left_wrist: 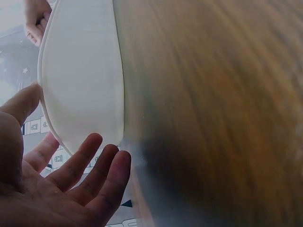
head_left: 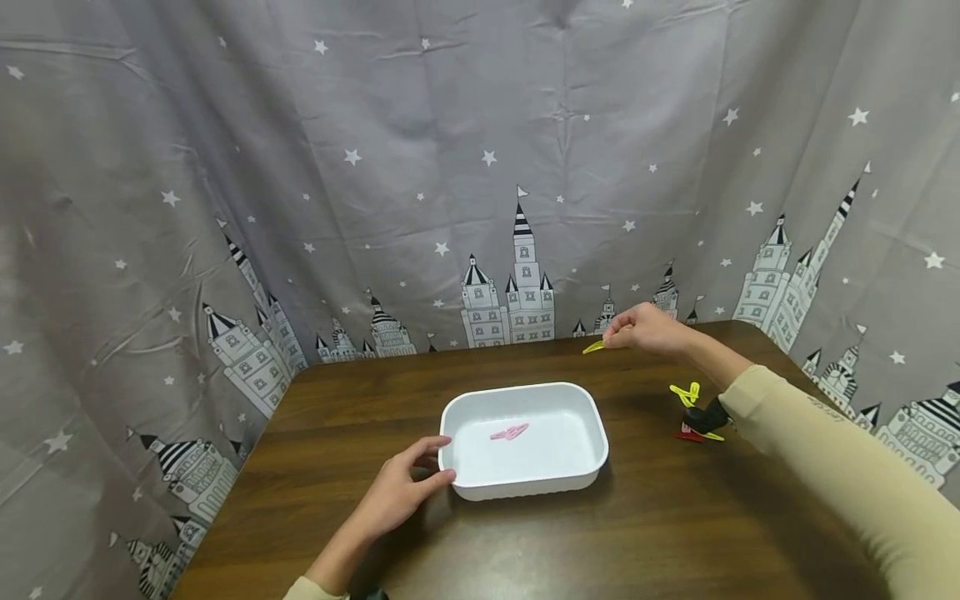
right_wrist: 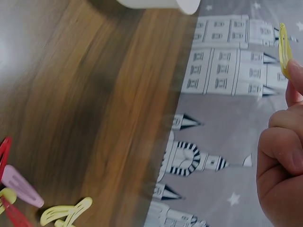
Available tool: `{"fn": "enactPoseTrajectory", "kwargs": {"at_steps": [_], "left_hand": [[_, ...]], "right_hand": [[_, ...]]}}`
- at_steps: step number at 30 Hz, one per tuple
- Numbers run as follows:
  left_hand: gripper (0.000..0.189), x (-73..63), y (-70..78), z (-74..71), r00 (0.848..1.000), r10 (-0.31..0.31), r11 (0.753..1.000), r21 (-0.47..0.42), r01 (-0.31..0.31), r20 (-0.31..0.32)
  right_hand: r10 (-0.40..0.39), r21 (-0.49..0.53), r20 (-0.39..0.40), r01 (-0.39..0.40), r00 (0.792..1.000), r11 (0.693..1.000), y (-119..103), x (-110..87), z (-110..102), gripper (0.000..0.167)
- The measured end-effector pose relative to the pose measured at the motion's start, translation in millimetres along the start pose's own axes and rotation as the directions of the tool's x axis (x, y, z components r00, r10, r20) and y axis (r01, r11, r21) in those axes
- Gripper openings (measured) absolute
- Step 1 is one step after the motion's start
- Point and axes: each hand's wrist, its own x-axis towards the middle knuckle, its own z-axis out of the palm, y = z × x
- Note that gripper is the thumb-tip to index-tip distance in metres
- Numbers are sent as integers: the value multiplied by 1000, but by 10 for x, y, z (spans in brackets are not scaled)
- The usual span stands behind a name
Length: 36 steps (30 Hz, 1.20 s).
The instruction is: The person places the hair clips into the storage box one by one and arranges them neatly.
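Between thumb and finger, my right hand pinches a yellow snap hair clip, raised above the far side of the table; the right wrist view shows this clip upright at the fingertips. My left hand rests with spread, relaxed fingers at the left end of a white rectangular tray, thumb and fingertips at its rim. Inside the tray lie pink hair clips. In the left wrist view the tray's outer wall stands beside the left fingers.
Under the right forearm, a small pile holds yellow clips and a red clip, partly hidden by the black wrist strap. A pink clip shows there in the right wrist view. A grey castle-print curtain hangs behind the wooden table.
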Motion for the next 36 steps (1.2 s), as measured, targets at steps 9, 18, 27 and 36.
{"fn": "enactPoseTrajectory", "kwargs": {"at_steps": [9,18,27,36], "left_hand": [[47,-30,-39,21,1000,-20,1000,-1,20,0],[46,-12,-67,25,1000,-16,1000,-13,16,4],[46,-23,-57,9,1000,-2,1000,-6,2,5],[47,12,-25,6,1000,-12,1000,-15,13,8]], "right_hand": [[-53,15,49,52,997,999,-191,167,203,15],[-59,38,123,54,991,998,-387,320,366,13],[-71,71,187,59,980,996,-473,464,569,9],[-61,82,244,42,968,996,-551,507,736,6]]}}
